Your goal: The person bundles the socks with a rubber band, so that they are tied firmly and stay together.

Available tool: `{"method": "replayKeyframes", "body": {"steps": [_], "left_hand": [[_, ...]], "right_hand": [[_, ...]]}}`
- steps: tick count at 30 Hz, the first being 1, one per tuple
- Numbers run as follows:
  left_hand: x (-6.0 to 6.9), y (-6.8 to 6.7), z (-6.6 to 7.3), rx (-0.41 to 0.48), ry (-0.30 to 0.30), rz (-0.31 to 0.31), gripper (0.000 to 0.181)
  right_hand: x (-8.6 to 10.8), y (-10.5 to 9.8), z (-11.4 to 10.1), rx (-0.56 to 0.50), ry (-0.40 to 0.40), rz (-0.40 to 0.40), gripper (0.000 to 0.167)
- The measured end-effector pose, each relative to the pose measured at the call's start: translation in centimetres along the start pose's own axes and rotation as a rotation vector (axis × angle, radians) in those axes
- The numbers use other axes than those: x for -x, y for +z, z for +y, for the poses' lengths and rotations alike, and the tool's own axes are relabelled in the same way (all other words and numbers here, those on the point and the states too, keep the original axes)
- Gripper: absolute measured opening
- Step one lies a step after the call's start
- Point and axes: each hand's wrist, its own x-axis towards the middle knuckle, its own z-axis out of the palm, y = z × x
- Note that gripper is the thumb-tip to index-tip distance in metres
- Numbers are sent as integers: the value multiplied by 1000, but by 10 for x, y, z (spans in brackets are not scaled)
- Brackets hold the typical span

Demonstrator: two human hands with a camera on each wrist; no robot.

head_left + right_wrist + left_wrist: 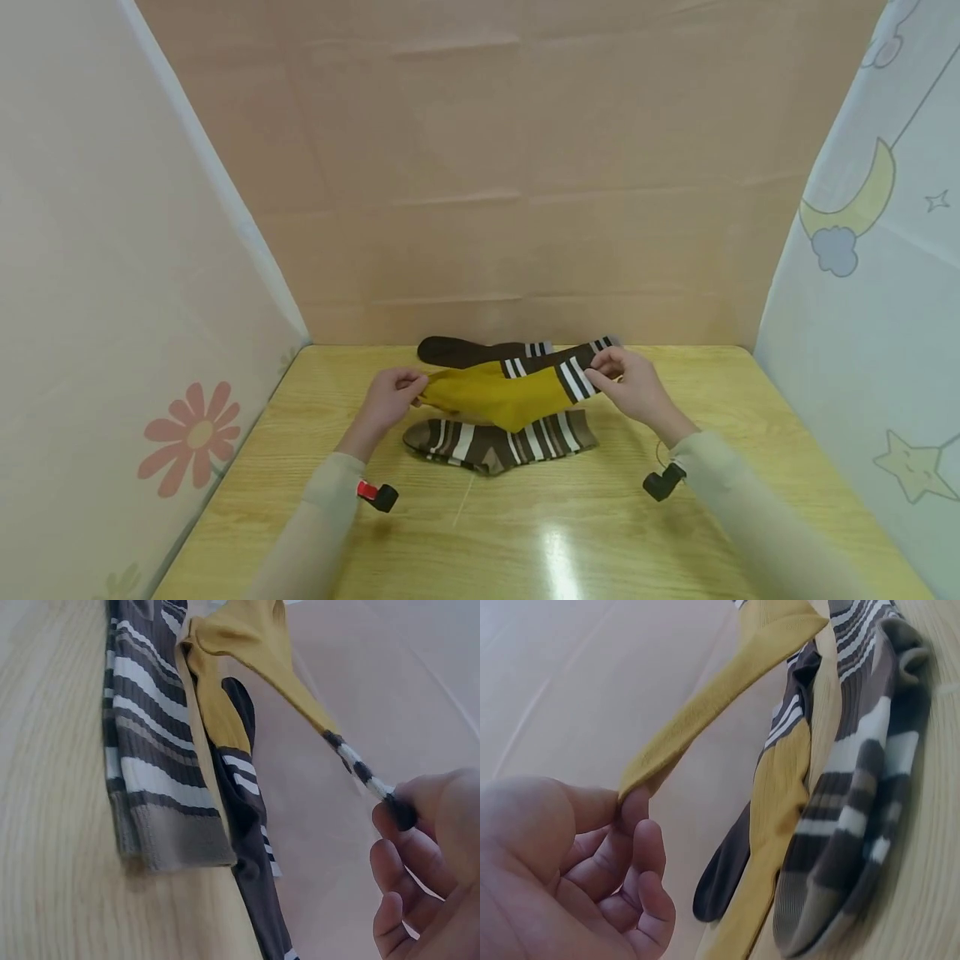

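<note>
With the held yellow sock [517,404] as the dial's centre, the left hand [393,392] is at nine o'clock, thumb and forefinger pinching the toe end. Next, from eleven round to one, dark brown socks [457,352] lie by the far edge of the table [300,492] — another yellow sock [780,780] lies against them. At six, brown-and-white striped socks [480,446] lie with toes toward nine. The held sock spans the gap between the hands, off the table. At three, the right hand [630,387] pinches its banded cuff — thumb against forefinger.
</note>
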Motion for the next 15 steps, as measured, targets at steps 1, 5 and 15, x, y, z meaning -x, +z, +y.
{"method": "replayKeyframes", "body": {"steps": [1, 5, 15], "left_hand": [[1, -2, -1, 4, 1, -1, 21], [7, -9, -6, 17, 1, -16, 21], [18, -25, -13, 43, 11, -146, 21]], "right_hand": [[1, 1, 0, -3, 0, -5, 16], [6, 5, 1, -4, 4, -29, 17], [15, 12, 0, -22, 5, -84, 15]]}}
